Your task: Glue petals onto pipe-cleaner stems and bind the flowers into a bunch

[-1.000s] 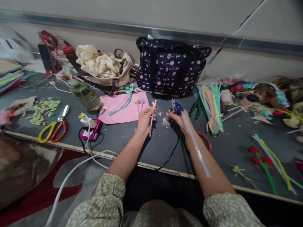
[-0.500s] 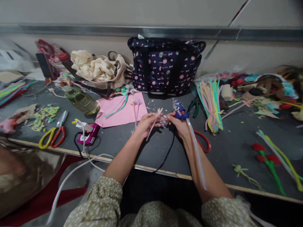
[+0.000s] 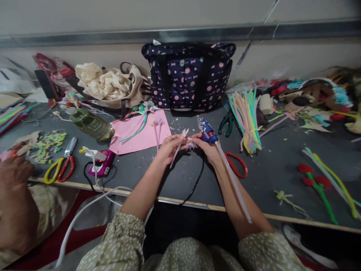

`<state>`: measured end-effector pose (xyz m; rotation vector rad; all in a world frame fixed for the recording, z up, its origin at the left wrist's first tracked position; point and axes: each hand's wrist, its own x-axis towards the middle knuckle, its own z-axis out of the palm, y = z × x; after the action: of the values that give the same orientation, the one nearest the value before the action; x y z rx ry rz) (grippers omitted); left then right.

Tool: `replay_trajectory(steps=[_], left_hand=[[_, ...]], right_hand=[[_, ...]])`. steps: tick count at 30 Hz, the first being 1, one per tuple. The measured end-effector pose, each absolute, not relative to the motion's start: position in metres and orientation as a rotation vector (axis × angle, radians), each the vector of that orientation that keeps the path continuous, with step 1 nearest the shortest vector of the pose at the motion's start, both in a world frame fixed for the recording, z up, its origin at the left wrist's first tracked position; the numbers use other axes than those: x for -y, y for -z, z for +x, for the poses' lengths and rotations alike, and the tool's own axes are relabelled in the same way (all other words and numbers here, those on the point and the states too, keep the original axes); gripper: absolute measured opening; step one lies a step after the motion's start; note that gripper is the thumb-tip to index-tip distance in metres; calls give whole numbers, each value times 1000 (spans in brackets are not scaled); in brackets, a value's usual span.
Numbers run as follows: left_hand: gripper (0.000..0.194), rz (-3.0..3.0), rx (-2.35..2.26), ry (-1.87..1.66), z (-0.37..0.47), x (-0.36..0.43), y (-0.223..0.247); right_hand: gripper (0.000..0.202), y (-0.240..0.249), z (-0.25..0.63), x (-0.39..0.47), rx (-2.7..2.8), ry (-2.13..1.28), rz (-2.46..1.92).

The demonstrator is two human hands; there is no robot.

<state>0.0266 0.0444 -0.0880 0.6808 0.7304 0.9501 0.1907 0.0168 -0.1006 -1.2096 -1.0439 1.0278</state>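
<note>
Tiny piece (image 3: 189, 139) seemingly partly hidden by fingertips (image 3: 195, 140); co-worker's arm (image 3: 17, 205) cut off left.

Your left hand (image 3: 169, 147) and right hand (image 3: 207, 146), apart one second earlier, now meet at the fingertips; a co-worker's hand (image 3: 17, 172) has come over the table (image 3: 128, 168) at far left.

A glossy blue plastic glue gun (image 3: 208, 133) carries a smooth, translucent glue stick (image 3: 233, 178) over a dark, matt counter (image 3: 180, 184) edged in what looks like bare wood. Scissors (image 3: 68, 153) pair shiny metal blades with smooth plastic-looking handles near flat, matt pink paper (image 3: 132, 137). Fuzzy, soft-textured stems (image 3: 246, 122) fill a bundle opposite a smooth, see-through green bottle (image 3: 90, 125). Behind, a printed cloth bag (image 3: 187, 81) and wrinkled cream cloth (image 3: 103, 82) front a dull-sheened metal rail (image 3: 113, 35).
</note>
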Motion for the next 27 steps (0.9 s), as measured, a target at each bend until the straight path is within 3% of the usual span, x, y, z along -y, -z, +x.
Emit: replay_trajectory(steps=[9, 27], left_hand=[[18, 671, -813, -1068, 26, -45, 86], [21, 779, -766, -969, 29, -42, 89]], right_hand=[[26, 99, 188, -16, 959, -1022, -1170], [12, 94, 189, -10, 1263, -754, -1290]])
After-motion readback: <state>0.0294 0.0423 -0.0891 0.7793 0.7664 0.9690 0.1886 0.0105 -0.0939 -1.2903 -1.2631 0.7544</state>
